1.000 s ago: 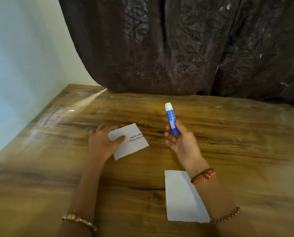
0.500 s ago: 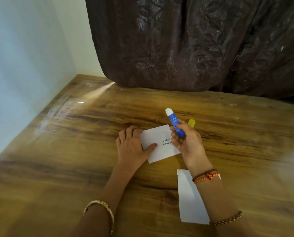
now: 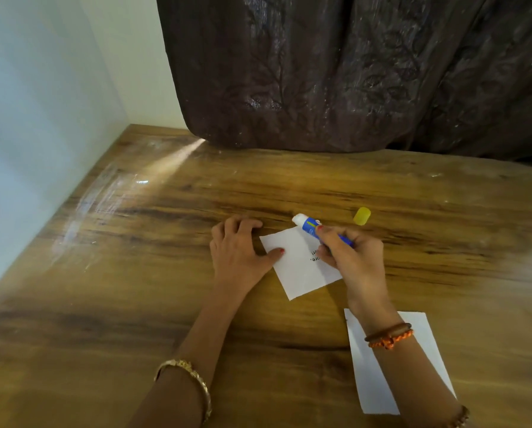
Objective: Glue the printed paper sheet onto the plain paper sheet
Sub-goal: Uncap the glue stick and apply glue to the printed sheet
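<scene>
The printed sheet (image 3: 298, 267) is pinned flat by the left hand (image 3: 238, 253) so the uncapped glue stick (image 3: 315, 228), clamped in the right hand (image 3: 351, 257), can be applied.

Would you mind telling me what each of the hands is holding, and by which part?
The right hand grips the blue glue stick by its lower barrel. The left hand holds nothing, only pressing the printed white paper sheet flat.

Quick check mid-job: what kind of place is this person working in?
Most likely a room in a home, not a workshop: a wooden table pushed into the corner of a plain pale wall, with a dark leaf-patterned curtain hanging behind it. Only craft items lie on it.
</scene>
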